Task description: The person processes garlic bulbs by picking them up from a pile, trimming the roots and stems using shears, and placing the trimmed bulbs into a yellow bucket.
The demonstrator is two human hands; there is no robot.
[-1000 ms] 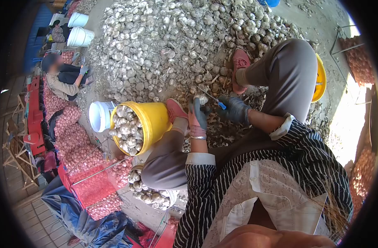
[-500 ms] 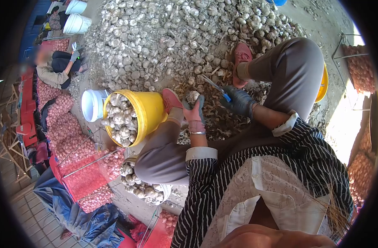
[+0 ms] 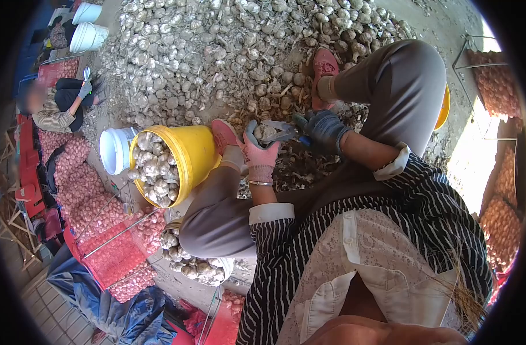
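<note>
My left hand (image 3: 261,154), in a pink and grey glove, is closed round a garlic bulb (image 3: 267,133) between my knees. Just right of it, my right hand (image 3: 326,130), in a dark blue-grey glove, grips a tool with a blue handle (image 3: 304,140). The tool's metal part (image 3: 283,130) lies against the bulb; its exact shape is blurred. Beside my left shoe stands a tilted yellow bucket (image 3: 197,159) filled with garlic bulbs (image 3: 155,167). Loose stalks and scraps (image 3: 300,171) cover the ground below my hands.
A large heap of garlic (image 3: 205,63) spreads ahead. White buckets (image 3: 114,150) and red net sacks (image 3: 82,178) stand at the left, where another person (image 3: 59,109) sits. A filled white bucket (image 3: 225,269) is by my left knee; a yellow rim (image 3: 445,108) shows beyond my right knee.
The tool has swung down from pointing up and away to meet the bulb, and my two hands are at nearly the same height. The view has shifted slightly.
</note>
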